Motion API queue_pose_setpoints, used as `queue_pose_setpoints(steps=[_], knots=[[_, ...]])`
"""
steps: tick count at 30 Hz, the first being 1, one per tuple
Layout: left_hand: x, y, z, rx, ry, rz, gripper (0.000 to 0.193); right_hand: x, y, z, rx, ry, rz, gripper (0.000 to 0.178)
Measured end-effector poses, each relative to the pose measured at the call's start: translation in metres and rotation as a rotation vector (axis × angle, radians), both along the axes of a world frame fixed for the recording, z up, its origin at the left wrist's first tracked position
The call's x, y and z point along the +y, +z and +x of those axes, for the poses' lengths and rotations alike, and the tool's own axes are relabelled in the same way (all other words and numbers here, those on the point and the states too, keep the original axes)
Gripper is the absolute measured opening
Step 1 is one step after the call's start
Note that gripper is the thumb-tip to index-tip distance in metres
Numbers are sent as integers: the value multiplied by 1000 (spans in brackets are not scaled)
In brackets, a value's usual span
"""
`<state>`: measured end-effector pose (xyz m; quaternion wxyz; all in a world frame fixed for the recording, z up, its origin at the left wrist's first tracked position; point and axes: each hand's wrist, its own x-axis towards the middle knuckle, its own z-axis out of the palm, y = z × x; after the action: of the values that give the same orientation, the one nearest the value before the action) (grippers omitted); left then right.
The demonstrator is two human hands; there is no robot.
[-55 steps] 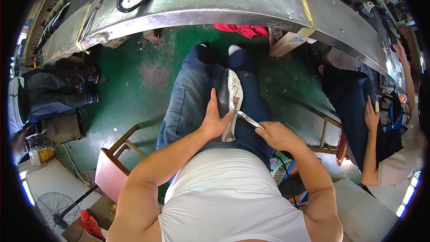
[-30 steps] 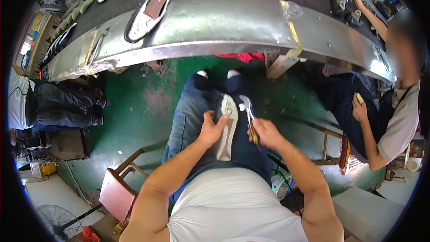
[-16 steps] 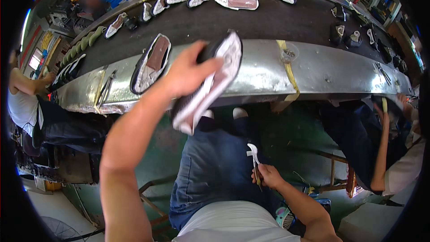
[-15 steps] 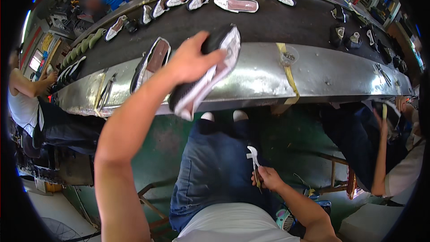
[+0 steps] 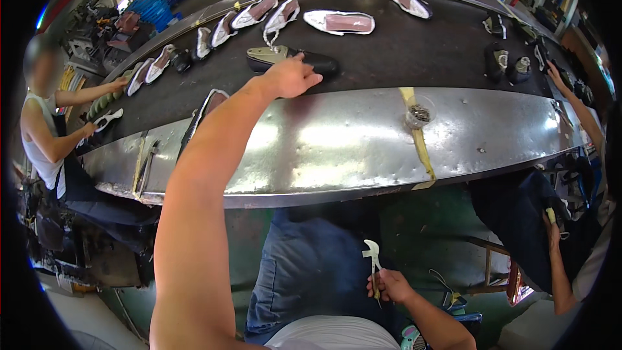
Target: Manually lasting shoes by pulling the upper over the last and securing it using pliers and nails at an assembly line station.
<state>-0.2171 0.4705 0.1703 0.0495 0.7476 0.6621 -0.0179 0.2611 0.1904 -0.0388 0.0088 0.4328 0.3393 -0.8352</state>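
Note:
A black shoe on an olive-green last (image 5: 267,57) rests on the dark bench surface, its toe pointing right. My left hand (image 5: 293,79) is over its near side, fingers bent at the toe part and thumb spread away from them. Whether the fingertips still touch the shoe is hard to tell. A white cord loop hangs by its heel end. Low over my lap, my right hand (image 5: 391,285) is closed round the handles of lasting pincers (image 5: 372,253), whose pale curved head points up. Partly behind my left forearm lies another shoe with a white edge (image 5: 206,105).
Several white-edged shoes (image 5: 340,23) line the far side. A clear cup of small metal pieces (image 5: 419,115) stands by a yellow strap on the metal bench edge (image 5: 337,142). Dark tools (image 5: 148,167) lie at left. Co-workers sit left (image 5: 44,129) and right (image 5: 562,233); another is across.
My left hand has carried the shoe away from me, turned it over and set it down on the bench. The left co-worker has reached toward the shoes. My right hand still holds the pincers.

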Motion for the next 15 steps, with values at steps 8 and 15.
queue_pose_setpoints(steps=[8, 15], knots=[[-114, 58, -114, 333, 524, -192, 64, -2, -2, 0, 8, 14, 9, 54], [-208, 71, -99, -995, 586, 8, 65, -20, -3, -3, -13, 28, 108, 55]])
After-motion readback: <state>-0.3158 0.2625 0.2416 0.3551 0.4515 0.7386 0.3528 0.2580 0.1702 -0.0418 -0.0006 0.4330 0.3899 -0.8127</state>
